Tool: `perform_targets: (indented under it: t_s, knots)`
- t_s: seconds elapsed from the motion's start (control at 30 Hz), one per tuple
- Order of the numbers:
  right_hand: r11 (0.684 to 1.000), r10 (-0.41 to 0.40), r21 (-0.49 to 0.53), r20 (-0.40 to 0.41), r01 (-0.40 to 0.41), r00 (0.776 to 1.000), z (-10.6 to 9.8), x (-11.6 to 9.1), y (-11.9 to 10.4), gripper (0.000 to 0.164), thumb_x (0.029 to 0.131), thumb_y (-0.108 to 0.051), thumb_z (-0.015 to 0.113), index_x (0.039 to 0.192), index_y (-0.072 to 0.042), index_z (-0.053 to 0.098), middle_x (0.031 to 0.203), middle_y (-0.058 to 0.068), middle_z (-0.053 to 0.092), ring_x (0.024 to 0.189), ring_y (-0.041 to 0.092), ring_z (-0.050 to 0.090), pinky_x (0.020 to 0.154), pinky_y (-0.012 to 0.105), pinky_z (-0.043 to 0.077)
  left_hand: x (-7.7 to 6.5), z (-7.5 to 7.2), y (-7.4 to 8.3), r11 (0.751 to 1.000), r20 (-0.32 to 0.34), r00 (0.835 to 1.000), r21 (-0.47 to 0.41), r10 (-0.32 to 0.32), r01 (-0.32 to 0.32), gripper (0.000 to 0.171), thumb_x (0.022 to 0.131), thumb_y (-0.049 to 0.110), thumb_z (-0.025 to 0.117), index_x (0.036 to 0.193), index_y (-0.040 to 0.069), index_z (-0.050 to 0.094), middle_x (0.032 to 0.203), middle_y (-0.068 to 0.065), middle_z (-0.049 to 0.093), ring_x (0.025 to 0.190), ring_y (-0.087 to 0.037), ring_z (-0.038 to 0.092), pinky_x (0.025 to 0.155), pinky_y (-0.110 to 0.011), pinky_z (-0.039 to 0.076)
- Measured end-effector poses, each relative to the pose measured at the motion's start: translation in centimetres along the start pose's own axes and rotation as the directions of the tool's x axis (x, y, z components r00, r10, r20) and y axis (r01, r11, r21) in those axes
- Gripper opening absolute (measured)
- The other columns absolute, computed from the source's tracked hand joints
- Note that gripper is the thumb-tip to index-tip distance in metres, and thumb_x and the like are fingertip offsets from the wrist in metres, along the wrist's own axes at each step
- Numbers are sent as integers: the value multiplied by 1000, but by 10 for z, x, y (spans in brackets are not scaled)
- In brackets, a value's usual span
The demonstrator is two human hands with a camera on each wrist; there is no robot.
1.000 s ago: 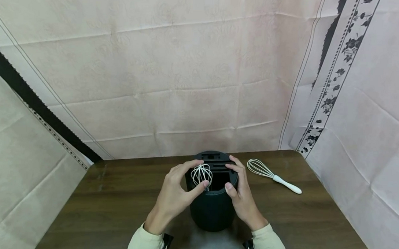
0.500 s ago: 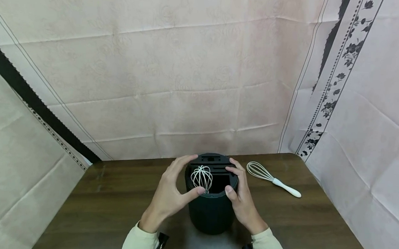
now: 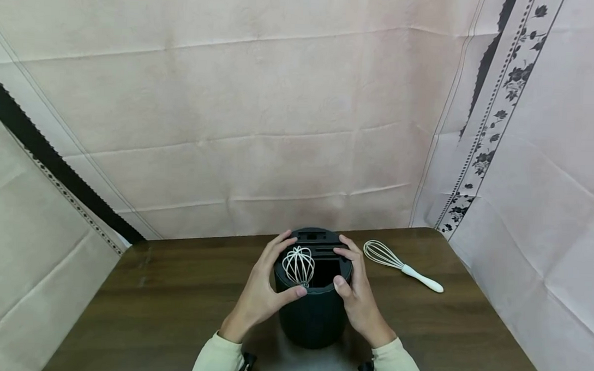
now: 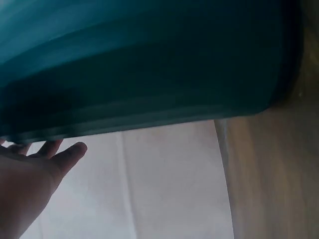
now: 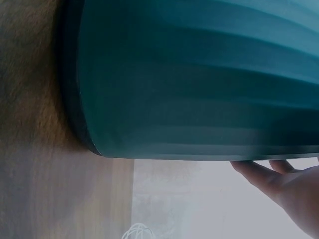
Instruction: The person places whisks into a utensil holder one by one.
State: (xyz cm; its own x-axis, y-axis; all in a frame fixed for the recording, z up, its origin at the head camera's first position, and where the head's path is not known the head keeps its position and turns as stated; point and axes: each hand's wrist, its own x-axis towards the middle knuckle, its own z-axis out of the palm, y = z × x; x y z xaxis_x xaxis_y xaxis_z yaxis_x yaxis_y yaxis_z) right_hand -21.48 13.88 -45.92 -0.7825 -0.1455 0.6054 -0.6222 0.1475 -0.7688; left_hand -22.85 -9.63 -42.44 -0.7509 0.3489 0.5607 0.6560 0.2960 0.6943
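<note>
A dark green ribbed utensil holder (image 3: pixel 313 322) with a black slotted top (image 3: pixel 317 236) stands upright on the table. In its open left part a white whisk (image 3: pixel 298 264) stands with its wire head up; its handle is hidden inside. My left hand (image 3: pixel 259 296) grips the holder's left side at the rim, thumb in front beside the base of the wires. On the other side my right hand (image 3: pixel 360 302) holds the rim, thumb at the front and fingers along the top. Both wrist views show the holder's wall (image 4: pixel 164 64) with fingertips against it.
A second white whisk (image 3: pixel 402 265) lies on the brown wooden table (image 3: pixel 185 301) to the right of the holder. Pale cloth (image 3: pixel 260 113) hangs behind the table's back edge and along both sides.
My left hand's fingers have moved off the whisk's wire head, opened wider, then closed in around the holder's rim. My right hand has stayed on the holder.
</note>
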Motion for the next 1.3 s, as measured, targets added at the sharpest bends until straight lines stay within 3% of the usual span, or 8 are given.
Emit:
perform_targets:
  t_s: [0.1,0.33,0.53,0.6,0.73,0.9,1.1,1.3]
  knots:
    - [1000,-7,11,10,7,1000,3,0,0,46,111,-32,45,154,-18,40,173,8,19,156,34,20,120,24,26,-4,2,0,1000,-18,1000,-6,-12,12,81,85,33,84,157,23,48,170,6,31,154,-27,34,115,-70,33]
    - [999,-33,-6,11,33,999,4,1,4,46,111,-37,44,153,-19,40,173,9,19,157,34,18,118,70,22,-8,5,1,1000,-61,998,9,-23,24,72,87,34,83,151,26,53,168,3,34,147,-24,43,113,-63,41]
    - [996,-29,-79,36,31,999,-1,0,5,45,112,-36,44,155,-20,40,173,5,20,157,33,21,123,53,26,-10,8,1,999,-74,997,42,-22,25,69,88,38,82,150,30,53,168,4,35,145,-22,46,112,-57,45]
    - [994,-18,-103,52,23,998,-5,0,3,46,112,-35,46,156,-22,40,173,4,20,157,33,22,124,55,28,-11,9,1,999,-79,997,47,-21,25,69,88,38,82,150,30,53,167,4,36,144,-22,47,112,-57,45]
    - [989,1,-149,90,12,996,-14,2,-2,54,113,-43,45,161,-22,35,175,4,20,159,34,20,115,76,29,-12,10,1,999,-87,996,44,-27,31,67,89,38,81,149,30,53,166,6,36,144,-21,46,113,-57,45]
    - [972,64,-232,71,-46,995,-32,3,0,52,116,-40,36,164,-20,31,169,7,33,151,36,36,112,69,38,-10,12,1,999,-91,995,18,-30,32,66,89,37,81,149,31,53,166,8,36,146,-20,43,114,-61,43]
    - [899,201,-403,33,-171,979,-64,3,17,43,116,-34,42,155,-16,45,149,9,58,136,30,57,105,57,50,-9,16,-1,999,-91,995,-10,-37,36,65,89,37,81,148,32,54,166,8,36,148,-20,41,116,-63,39]
    - [770,296,-595,11,-232,955,-92,2,41,51,110,-45,55,149,-12,52,145,13,59,135,34,53,108,60,46,-11,16,-2,999,-105,994,-20,-39,37,65,89,35,81,147,31,54,166,8,36,148,-21,41,115,-63,40]
